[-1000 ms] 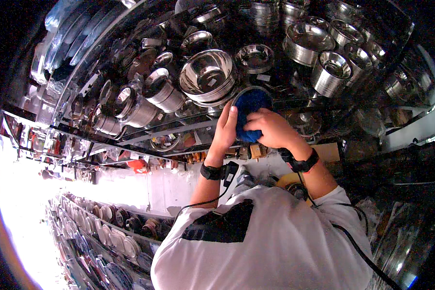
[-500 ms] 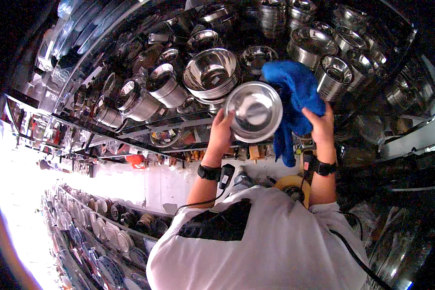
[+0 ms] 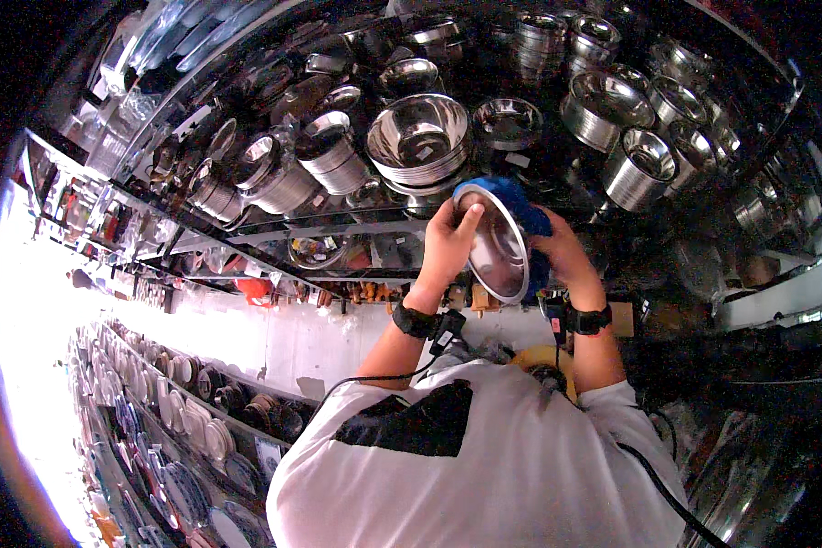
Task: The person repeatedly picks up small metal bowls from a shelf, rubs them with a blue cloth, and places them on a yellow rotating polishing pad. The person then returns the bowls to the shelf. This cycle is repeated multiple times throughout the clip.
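Note:
A shiny steel bowl (image 3: 502,251) is tilted nearly on edge in front of me, its hollow side facing left. My left hand (image 3: 449,245) grips its left rim, thumb on the inner side and fingers behind. Against the bowl's outer side my right hand (image 3: 562,247) presses a blue cloth (image 3: 536,260), which is bunched up and partly hidden behind the bowl. Just beyond, on the dark shelf, stand a nested stack of large steel bowls (image 3: 417,137) and a single shallow steel bowl (image 3: 508,123).
Stacks of steel bowls (image 3: 331,155) line the shelf on the left, and more stacked bowls (image 3: 644,169) stand on the right. The shelf's front edge (image 3: 374,226) runs below them. Behind me at lower left are racks of plates (image 3: 201,429).
The bowl has turned from facing up to standing nearly on edge. My right hand has brought the blue cloth from beside the bowl to its outer side.

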`<state>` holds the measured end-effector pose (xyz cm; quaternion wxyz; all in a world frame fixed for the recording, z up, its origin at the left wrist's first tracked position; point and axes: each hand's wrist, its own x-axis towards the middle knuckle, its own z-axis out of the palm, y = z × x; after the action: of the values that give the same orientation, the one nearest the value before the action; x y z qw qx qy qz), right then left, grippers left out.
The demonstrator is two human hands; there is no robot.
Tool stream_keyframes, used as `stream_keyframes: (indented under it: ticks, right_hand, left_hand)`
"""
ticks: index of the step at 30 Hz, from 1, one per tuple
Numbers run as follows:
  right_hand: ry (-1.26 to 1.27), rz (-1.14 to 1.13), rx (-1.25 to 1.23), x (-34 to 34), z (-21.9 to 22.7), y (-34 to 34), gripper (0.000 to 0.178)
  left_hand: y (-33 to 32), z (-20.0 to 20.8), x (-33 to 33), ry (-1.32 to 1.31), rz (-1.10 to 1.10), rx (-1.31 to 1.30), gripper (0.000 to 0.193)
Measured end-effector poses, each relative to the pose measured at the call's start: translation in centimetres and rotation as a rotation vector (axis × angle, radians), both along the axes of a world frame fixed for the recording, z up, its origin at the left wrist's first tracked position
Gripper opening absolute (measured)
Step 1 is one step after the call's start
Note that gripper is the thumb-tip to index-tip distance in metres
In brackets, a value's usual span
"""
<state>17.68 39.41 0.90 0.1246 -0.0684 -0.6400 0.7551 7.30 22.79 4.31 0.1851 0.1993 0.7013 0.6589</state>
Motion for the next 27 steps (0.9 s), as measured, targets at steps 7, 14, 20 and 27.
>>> stream_keyframes:
  ticks: [7, 14, 20, 27]
  right_hand:
    - [-0.008, -0.098, -0.104, 2.1, 0.0, -1.2, 0.065]
    - [0.149, -0.114, -0.168, 1.9, -0.6, -0.7, 0.058]
    - [0.101, 0.068, 0.027, -1.1, -6.6, 0.1, 0.051]
    - [-0.008, 0.072, -0.238, -0.7, -1.1, -2.5, 0.049]
  left_hand:
    - [-0.8, -0.7, -2.6, -0.015, 0.084, 0.286, 0.021]
    - [-1.2, -1.7, -0.2, -0.369, -0.036, 0.381, 0.015]
    - [0.8, 0.1, 1.3, -0.275, 0.001, 0.453, 0.023]
    - [0.5, -0.8, -1.8, -0.133, 0.124, 0.399, 0.030]
